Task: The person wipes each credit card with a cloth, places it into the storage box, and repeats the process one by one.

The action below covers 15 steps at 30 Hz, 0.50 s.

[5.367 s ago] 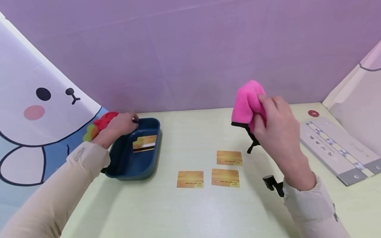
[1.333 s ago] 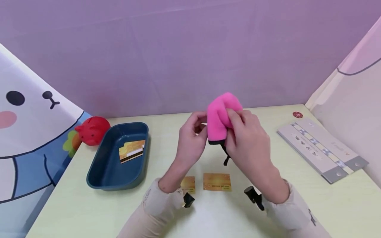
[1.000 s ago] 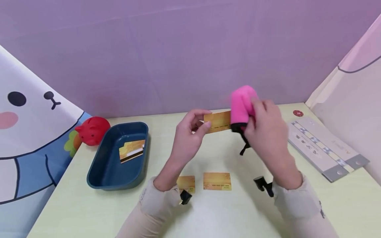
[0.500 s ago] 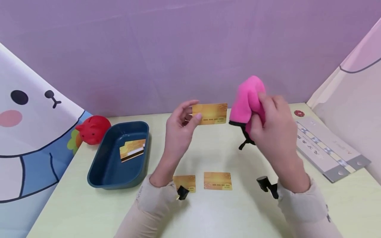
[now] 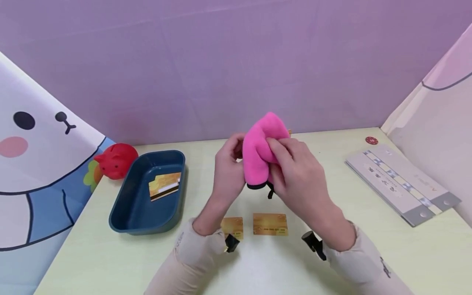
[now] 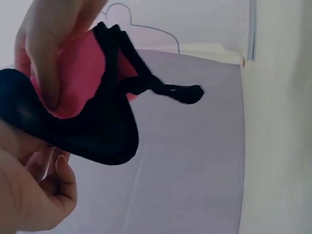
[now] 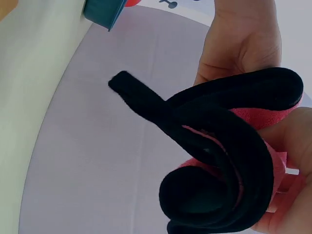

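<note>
My right hand (image 5: 302,180) grips a bunched pink cloth (image 5: 256,151) with black edging and a black loop, held up above the table. My left hand (image 5: 229,170) is against the cloth's left side, its curled fingers partly hidden. Between the hands, the cloth covers nearly all of the gold bank card in my left hand; only a small corner (image 5: 289,132) peeks out at the right. In the left wrist view the black underside (image 6: 114,129) hangs in folds. Below lie two gold cards, one bare (image 5: 270,224), the other (image 5: 233,226) partly covered by my left wrist.
A dark blue bin (image 5: 147,213) at the left holds overlapping gold cards (image 5: 164,184), with a red piggy bank (image 5: 117,160) behind it. At the right lie a grey folder (image 5: 400,180) and a red chip (image 5: 371,140). A purple curtain (image 5: 236,73) hangs behind the table.
Over five seconds, my left hand left the bin and one card left the table. Half a second ago the card was bare and apart from the cloth; now the cloth is back over it.
</note>
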Tool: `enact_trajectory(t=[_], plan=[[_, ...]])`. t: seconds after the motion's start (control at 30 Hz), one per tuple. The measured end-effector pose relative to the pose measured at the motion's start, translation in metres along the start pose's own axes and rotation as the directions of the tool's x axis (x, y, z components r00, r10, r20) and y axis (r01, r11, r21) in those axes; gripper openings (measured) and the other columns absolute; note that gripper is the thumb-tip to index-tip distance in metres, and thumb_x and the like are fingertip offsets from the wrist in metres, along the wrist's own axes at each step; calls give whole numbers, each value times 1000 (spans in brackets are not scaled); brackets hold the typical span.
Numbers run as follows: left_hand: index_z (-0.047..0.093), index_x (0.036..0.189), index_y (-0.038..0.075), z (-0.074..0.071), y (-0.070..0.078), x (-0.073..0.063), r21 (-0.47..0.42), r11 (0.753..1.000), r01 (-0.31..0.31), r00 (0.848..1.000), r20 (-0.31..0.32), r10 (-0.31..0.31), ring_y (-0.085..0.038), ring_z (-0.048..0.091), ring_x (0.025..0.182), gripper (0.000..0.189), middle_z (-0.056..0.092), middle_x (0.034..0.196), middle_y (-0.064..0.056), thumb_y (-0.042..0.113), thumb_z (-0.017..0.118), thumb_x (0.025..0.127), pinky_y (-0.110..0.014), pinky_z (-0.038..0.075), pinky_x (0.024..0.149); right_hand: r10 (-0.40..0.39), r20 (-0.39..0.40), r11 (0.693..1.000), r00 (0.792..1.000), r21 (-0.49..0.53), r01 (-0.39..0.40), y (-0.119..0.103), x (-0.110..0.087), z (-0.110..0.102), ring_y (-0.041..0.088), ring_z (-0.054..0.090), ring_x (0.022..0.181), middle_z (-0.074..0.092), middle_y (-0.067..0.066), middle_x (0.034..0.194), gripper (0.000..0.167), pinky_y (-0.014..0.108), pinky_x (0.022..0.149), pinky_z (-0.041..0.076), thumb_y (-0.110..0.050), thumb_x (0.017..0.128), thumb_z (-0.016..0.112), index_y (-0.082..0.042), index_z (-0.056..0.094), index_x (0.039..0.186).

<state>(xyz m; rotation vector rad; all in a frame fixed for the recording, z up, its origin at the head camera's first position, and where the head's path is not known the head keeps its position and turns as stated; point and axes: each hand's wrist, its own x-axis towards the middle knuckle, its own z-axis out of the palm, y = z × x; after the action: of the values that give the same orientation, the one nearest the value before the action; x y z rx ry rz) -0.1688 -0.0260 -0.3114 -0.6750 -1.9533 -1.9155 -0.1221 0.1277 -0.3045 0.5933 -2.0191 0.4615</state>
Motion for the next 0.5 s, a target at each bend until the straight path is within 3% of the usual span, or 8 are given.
enact_trajectory(t=[0.2, 0.33, 0.5], plan=[[65, 111, -4, -1, 5, 0, -26, 999, 42, 999, -8, -42, -13, 60, 77, 25, 69, 94, -24, -11, 61, 87, -25, 49, 72, 35, 6, 999, 999, -20, -35, 0, -1, 3, 38, 62, 93, 64, 21, 107, 31, 47, 76, 57, -12, 94, 65, -6, 68, 124], [66, 110, -2, 0, 7, -1, -2, 999, 40, 999, -20, -40, -15, 58, 74, 24, 68, 91, -21, -10, 60, 89, -25, 47, 69, 83, 15, 995, 996, -55, -82, -1, -2, 3, 39, 60, 84, 64, 21, 103, 32, 48, 64, 56, -13, 94, 66, -10, 67, 126], [67, 111, 0, 0, 8, -1, 30, 999, 19, 1000, -24, -19, -17, 57, 72, 21, 69, 91, -18, -6, 63, 91, -24, 45, 66, 120, 1, 991, 993, -63, -120, 2, -3, 4, 37, 62, 82, 64, 21, 99, 35, 49, 59, 56, -10, 92, 69, -11, 67, 127]])
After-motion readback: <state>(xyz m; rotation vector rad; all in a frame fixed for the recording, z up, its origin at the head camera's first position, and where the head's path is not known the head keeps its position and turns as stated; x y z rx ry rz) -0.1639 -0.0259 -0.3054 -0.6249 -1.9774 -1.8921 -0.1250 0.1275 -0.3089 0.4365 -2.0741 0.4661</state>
